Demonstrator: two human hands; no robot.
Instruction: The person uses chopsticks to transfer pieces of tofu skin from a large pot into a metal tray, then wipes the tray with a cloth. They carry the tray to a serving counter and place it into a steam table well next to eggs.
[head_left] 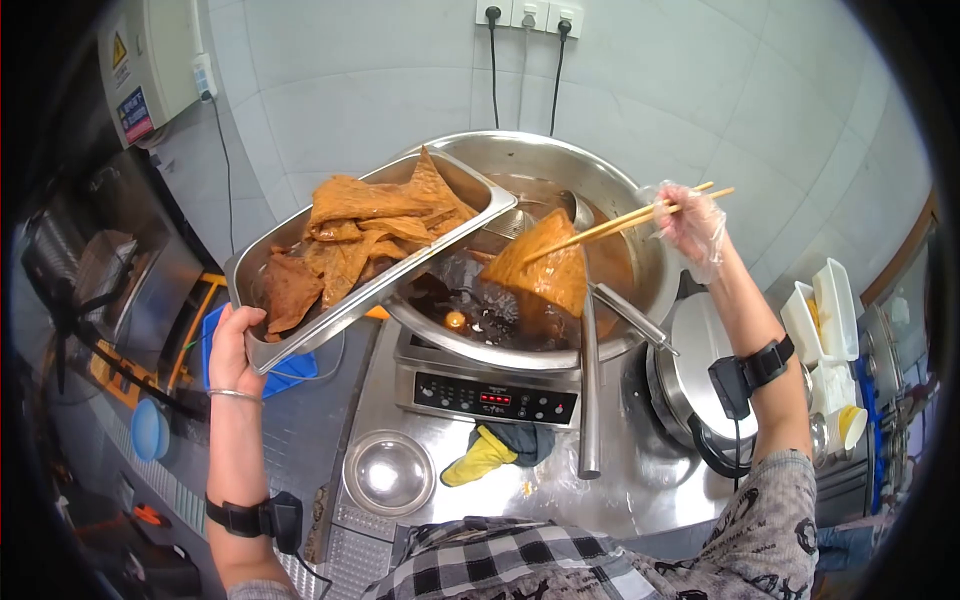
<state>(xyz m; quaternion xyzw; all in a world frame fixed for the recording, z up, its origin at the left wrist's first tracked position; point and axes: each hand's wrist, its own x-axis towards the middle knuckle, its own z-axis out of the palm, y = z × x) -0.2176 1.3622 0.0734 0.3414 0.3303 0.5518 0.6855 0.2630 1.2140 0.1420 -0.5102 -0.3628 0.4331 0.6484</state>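
My left hand grips the near left corner of a steel tray, tilted with one end over the rim of a big round pot. Brown sheets of food are piled in the tray. My right hand, in a clear plastic glove, is closed on long wooden chopsticks. Their tips hold a folded brown sheet above the dark broth. A small round yellowish item floats in the broth. Ladle handles lean on the pot's rim.
An induction cooker sits under the pot on a steel counter. Nearer me are a metal bowl and a yellow and dark cloth. A lidded pot and white containers stand at the right, a blue bowl at the left.
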